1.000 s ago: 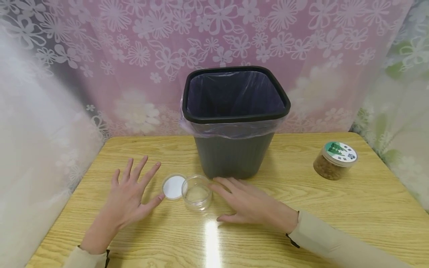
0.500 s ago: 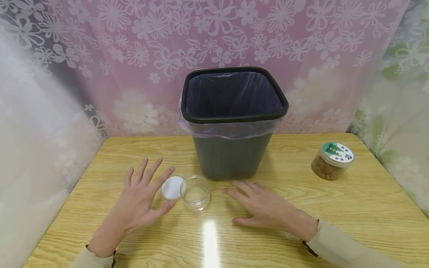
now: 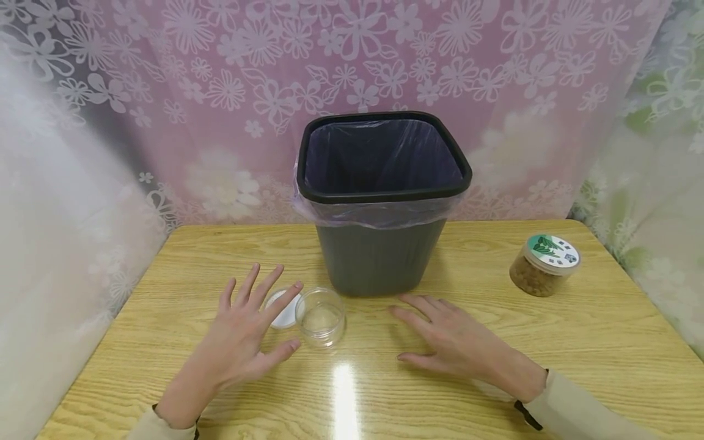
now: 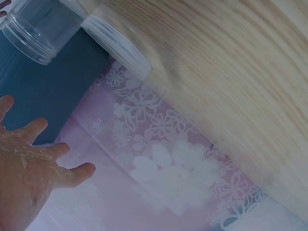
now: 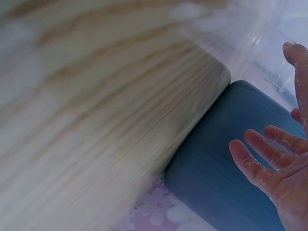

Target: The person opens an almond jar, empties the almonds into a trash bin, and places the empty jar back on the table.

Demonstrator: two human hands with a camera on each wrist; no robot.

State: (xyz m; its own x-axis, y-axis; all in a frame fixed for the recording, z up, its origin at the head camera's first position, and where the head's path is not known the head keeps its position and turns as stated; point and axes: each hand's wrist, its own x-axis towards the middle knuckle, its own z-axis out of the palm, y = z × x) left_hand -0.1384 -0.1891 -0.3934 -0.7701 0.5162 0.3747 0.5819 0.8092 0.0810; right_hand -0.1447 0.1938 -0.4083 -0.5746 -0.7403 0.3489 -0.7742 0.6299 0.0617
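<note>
My left hand (image 3: 242,342) hovers with spread fingers just left of a clear, lidless plastic jar (image 3: 321,336) on the table. Partly behind its index finger lies a round white lid (image 3: 288,316), touching or nearly touching the jar's left side. In the left wrist view pale, stringy residue clings to the palm of that hand (image 4: 29,178), with the jar (image 4: 43,29) and lid (image 4: 118,45) above it. To the right of the jar, my right hand (image 3: 451,336) has its fingers extended, holding nothing. Similar pale flecks dot its fingers (image 5: 250,161) in the right wrist view.
A dark grey trash bin (image 3: 379,256) with a purple-tinted liner stands behind the jar. On the right sits a closed jar (image 3: 541,269) of brown pieces, its lid labelled green and white. The wooden table (image 3: 495,403) ends at a flowered curtain (image 3: 247,79).
My right hand has drawn away from the jar to the right. My left hand has shifted right, its index finger now over the lid. Jar, lid and bin stay put.
</note>
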